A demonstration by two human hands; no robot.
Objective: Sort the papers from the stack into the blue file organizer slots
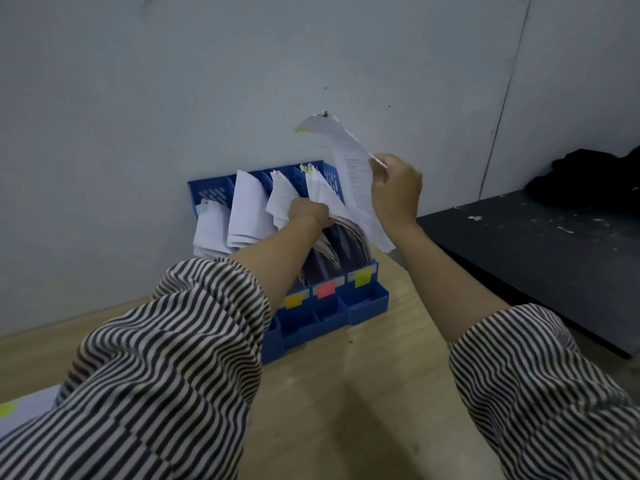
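The blue file organizer (367,303) stands against the wall on a wooden table, its slots stuffed with white papers and marked in front by yellow, pink and green sticky labels. My left hand (309,212) reaches into the right-hand slots and grips the filed papers (332,202) there, pulling them aside. My right hand (394,192) holds a printed sheet (353,168) upright above the rightmost slot; its top corner curls over and bears a yellow tag. The paper stack (24,407) shows only as a corner at the lower left, partly behind my striped sleeve.
A grey wall (173,98) rises directly behind the organizer. A dark lower table (554,254) stands to the right with black cloth (588,181) on its far end. The wooden table (363,393) stretches toward me.
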